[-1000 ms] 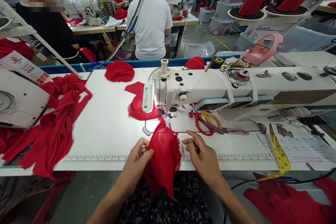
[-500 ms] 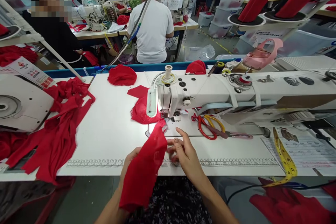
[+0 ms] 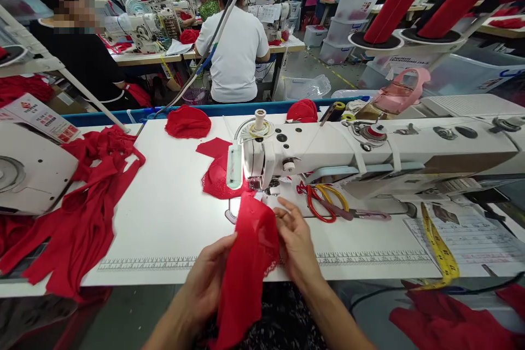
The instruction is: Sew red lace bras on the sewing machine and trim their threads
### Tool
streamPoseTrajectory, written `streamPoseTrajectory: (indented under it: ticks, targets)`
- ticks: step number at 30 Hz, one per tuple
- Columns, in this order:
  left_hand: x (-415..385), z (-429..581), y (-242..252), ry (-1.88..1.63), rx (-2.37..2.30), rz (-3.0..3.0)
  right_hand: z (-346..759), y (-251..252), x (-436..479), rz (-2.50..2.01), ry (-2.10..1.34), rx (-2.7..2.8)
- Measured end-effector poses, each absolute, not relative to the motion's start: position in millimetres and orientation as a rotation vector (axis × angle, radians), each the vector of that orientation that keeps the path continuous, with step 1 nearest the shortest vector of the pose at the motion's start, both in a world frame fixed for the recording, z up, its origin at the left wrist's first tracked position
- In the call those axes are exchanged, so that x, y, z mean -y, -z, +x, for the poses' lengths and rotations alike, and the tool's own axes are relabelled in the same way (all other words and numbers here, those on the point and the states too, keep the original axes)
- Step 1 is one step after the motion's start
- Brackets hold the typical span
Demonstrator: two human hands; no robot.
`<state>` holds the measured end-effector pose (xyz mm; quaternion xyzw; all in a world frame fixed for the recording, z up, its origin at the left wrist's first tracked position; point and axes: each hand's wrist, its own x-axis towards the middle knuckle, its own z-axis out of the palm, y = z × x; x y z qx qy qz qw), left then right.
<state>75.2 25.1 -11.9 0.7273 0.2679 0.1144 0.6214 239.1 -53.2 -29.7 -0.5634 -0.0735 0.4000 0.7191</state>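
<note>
A long piece of red fabric with a lacy edge [image 3: 248, 268] hangs from the sewing machine's needle area [image 3: 258, 183] toward my lap. At its left edge, my left hand [image 3: 209, 270] is closed, pinching the cloth, its fingers partly hidden behind it. My right hand [image 3: 296, 238] grips the right edge near the presser foot, fingers curled and partly behind the cloth. Past the needle, a red lace-edged cup piece [image 3: 217, 178] lies flat on the white table [image 3: 164, 219].
Scissors with red and yellow handles [image 3: 324, 202] rest under the machine arm. Red fabric strips [image 3: 94, 191] heap at the left beside another machine [image 3: 33, 169]. A yellow tape measure [image 3: 441, 246] hangs over the front edge. Co-workers sit beyond, one in a white shirt [image 3: 233, 49].
The cloth has swung right and spread, now showing its lacy edge. My right hand has closed on its right edge, where before its fingers were apart. The view has shifted slightly.
</note>
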Motion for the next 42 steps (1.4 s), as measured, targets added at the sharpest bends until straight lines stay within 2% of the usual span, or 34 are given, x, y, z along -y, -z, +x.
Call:
streamPoseTrajectory:
  ticks: [2, 4, 8, 11, 12, 14, 17, 19, 21, 24, 29, 35, 42]
  targets:
    - [-41.4, 58.5, 6.8, -0.118, -0.686, 1.320, 257.6, 31.5, 54.3, -1.356, -0.763, 0.275]
    - [-62.8, 43.1, -1.8, -0.003, -0.814, 1.319, 272.3, 34.2, 56.1, -1.495, -0.752, 0.483]
    - [-98.0, 34.1, -24.2, 0.171, -1.075, 2.047, 277.8, 37.4, 59.2, -1.806, -0.724, 1.062]
    - [-104.1, 46.8, -27.9, 0.302, -1.313, 2.482, 271.5, 36.8, 59.4, -2.003, -0.448, 1.537]
    - [-102.6, 53.1, -24.5, 0.274, -1.393, 2.599, 270.1, 36.6, 58.8, -2.023, -0.322, 1.658]
    - [-96.7, 66.8, -11.9, -0.001, -1.424, 2.836, 269.9, 36.5, 56.8, -1.965, -0.106, 1.847]
    - [-83.9, 87.5, 11.6, -0.622, -0.940, 3.031, 275.0, 36.8, 53.3, -1.806, -0.004, 2.040]
    - [-74.7, 99.0, 24.0, -0.739, -0.587, 3.052, 279.9, 36.5, 52.5, -1.780, -0.033, 2.087]
    - [-65.8, 106.4, 31.9, -0.655, -0.449, 3.098, 284.6, 35.9, 53.1, -1.774, -0.064, 2.098]
    - [-53.9, 109.0, 37.7, -0.523, -0.492, 3.164, 290.5, 35.9, 54.7, -1.750, -0.087, 2.114]
    - [-44.7, 106.7, 41.8, -0.557, -0.614, 3.197, 298.4, 35.4, 51.7, -1.716, -0.148, 2.166]
    - [-56.2, 113.5, 48.0, -0.663, -0.406, 3.147, 305.0, 36.3, 47.0, -1.662, -0.135, 2.169]
    - [-62.1, 113.2, 50.7, -0.562, -0.561, 2.953, 305.9, 45.0, 50.2, -1.684, -0.079, 2.107]
